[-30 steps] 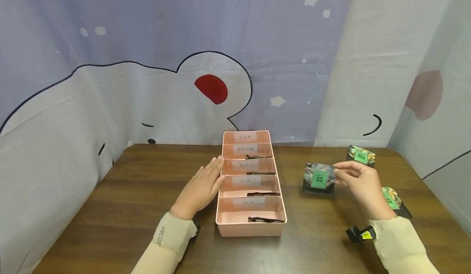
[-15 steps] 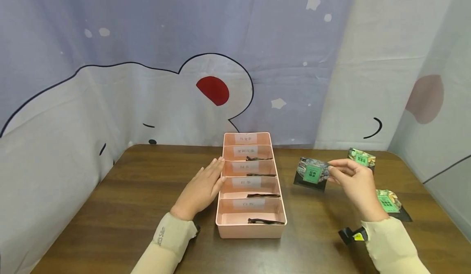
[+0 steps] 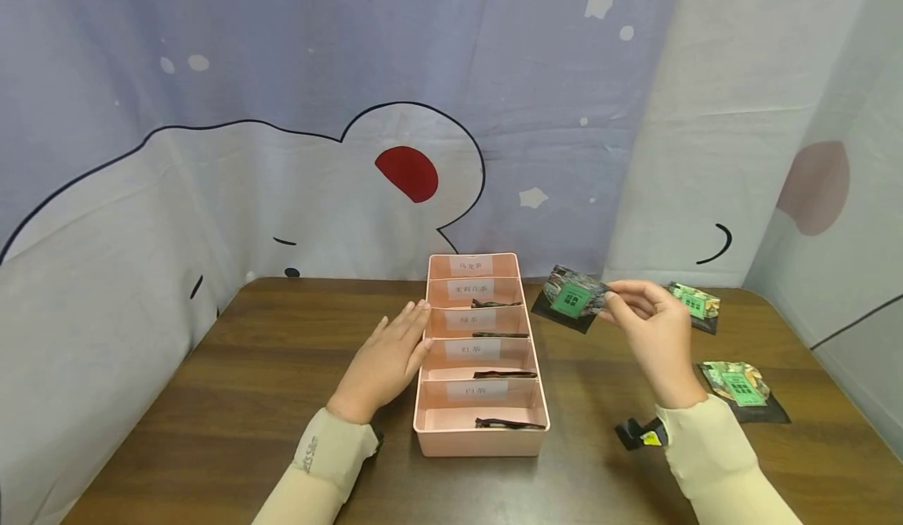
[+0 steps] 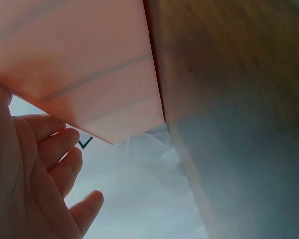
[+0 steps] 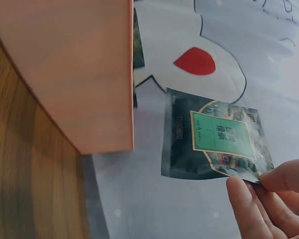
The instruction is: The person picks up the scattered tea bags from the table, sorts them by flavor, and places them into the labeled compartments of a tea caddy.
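My right hand [image 3: 652, 337] pinches a dark tea sachet [image 3: 573, 299] by its edge, in the air just right of the pink box. In the right wrist view the sachet [image 5: 214, 137] shows a green label, with thumb and fingers at one corner. My left hand [image 3: 384, 360] lies against the left side of the pink divided box [image 3: 482, 442], fingers straight and touching the wall. Each compartment has a white paper label on its back wall. Dark sachets [image 3: 509, 423] stand on edge in several compartments; the rearmost shows none.
Two more green-labelled tea sachets lie on the table's right side, one nearer [image 3: 742, 392] and one further back [image 3: 694, 305]. A patterned curtain [image 3: 550, 157] hangs behind the wooden table [image 3: 268, 353]. A black strap device [image 3: 638, 435] sits by my right wrist.
My right hand has carried the sachet left and upward toward the box, tilting it. The left hand and the box have stayed in place.
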`<action>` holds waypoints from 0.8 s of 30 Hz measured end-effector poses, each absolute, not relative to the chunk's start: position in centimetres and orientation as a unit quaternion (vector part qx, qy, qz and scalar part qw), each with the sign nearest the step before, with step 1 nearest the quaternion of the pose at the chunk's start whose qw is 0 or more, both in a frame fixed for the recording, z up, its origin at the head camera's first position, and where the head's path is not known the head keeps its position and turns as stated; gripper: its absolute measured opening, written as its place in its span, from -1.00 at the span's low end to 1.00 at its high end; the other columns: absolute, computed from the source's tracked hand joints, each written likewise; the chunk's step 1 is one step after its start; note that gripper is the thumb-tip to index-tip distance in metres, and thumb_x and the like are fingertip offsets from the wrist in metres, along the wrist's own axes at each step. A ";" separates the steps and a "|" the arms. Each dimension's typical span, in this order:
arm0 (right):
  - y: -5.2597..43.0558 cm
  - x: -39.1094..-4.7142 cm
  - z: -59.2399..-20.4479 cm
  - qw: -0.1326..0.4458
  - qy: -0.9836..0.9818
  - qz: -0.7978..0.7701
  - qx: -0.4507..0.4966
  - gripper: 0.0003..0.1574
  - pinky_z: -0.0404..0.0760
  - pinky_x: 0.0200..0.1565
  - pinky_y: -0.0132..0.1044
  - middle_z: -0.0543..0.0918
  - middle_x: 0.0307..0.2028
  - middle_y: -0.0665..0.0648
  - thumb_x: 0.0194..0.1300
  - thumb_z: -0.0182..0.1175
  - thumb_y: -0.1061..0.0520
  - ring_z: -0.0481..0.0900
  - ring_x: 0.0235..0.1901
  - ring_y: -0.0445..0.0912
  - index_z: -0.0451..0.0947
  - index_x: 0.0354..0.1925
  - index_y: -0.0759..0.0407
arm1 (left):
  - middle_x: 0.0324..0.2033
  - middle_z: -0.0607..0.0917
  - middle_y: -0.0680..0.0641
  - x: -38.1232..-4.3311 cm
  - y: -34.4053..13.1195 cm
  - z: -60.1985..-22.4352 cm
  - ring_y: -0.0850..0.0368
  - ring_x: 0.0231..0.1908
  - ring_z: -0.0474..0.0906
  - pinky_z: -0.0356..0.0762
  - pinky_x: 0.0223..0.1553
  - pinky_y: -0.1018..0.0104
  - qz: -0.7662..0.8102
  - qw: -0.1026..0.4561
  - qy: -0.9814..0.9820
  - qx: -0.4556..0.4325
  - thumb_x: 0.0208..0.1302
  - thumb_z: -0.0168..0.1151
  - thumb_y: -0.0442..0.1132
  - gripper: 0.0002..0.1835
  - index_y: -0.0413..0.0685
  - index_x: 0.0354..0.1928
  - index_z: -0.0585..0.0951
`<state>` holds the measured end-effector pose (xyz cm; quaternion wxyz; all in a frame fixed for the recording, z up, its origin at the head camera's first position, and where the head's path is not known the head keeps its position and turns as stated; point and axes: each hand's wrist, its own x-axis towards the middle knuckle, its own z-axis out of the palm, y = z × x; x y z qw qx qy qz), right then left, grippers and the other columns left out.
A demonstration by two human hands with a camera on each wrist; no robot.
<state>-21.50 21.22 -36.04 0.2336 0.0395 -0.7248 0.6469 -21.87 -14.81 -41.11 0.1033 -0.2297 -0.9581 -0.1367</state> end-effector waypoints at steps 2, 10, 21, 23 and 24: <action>20.5 -21.7 -36.0 0.243 -0.722 0.646 0.048 -0.79 0.74 -0.24 -0.31 0.76 -0.34 -0.06 0.33 0.28 0.39 0.77 -0.40 -0.18 0.60 -0.10 0.55 | 0.53 0.24 -0.08 -21.8 -14.8 -41.0 0.00 0.54 0.07 0.04 0.51 -0.14 -0.135 0.106 -0.958 -0.229 0.63 -0.14 0.06 -0.37 -0.13 0.55 0.23; 17.8 -22.2 -35.6 0.248 -0.709 0.654 0.085 -0.84 0.75 -0.22 -0.28 0.74 -0.33 0.04 0.33 0.26 0.43 0.76 -0.39 -0.18 0.59 -0.13 0.54 | 0.52 0.26 -0.09 -21.8 -14.7 -41.1 -0.01 0.53 0.09 0.05 0.50 -0.14 -0.124 0.115 -0.958 -0.230 0.63 -0.12 0.05 -0.38 -0.13 0.54 0.25; 16.2 -23.0 -35.8 0.209 -0.705 0.671 0.099 -0.85 0.76 -0.21 -0.22 0.70 -0.34 0.11 0.30 0.24 0.46 0.74 -0.39 -0.19 0.55 -0.16 0.58 | 0.51 0.27 -0.10 -21.7 -14.6 -41.1 -0.02 0.53 0.11 0.05 0.50 -0.15 -0.120 0.122 -0.958 -0.231 0.62 -0.11 0.03 -0.39 -0.14 0.53 0.27; 15.9 -23.1 -36.0 0.199 -0.708 0.670 0.102 -0.85 0.76 -0.20 -0.22 0.69 -0.32 0.14 0.30 0.23 0.47 0.73 -0.37 -0.21 0.54 -0.16 0.58 | 0.51 0.28 -0.10 -21.7 -14.6 -41.1 -0.03 0.53 0.12 0.06 0.50 -0.15 -0.122 0.123 -0.957 -0.231 0.62 -0.11 0.03 -0.39 -0.15 0.53 0.27; 15.8 -23.1 -36.1 0.195 -0.709 0.669 0.104 -0.86 0.76 -0.20 -0.22 0.69 -0.31 0.17 0.30 0.23 0.48 0.73 -0.37 -0.21 0.54 -0.17 0.58 | 0.51 0.28 -0.11 -21.7 -14.6 -41.1 -0.03 0.52 0.12 0.06 0.50 -0.16 -0.123 0.123 -0.957 -0.232 0.62 -0.11 0.03 -0.39 -0.16 0.53 0.28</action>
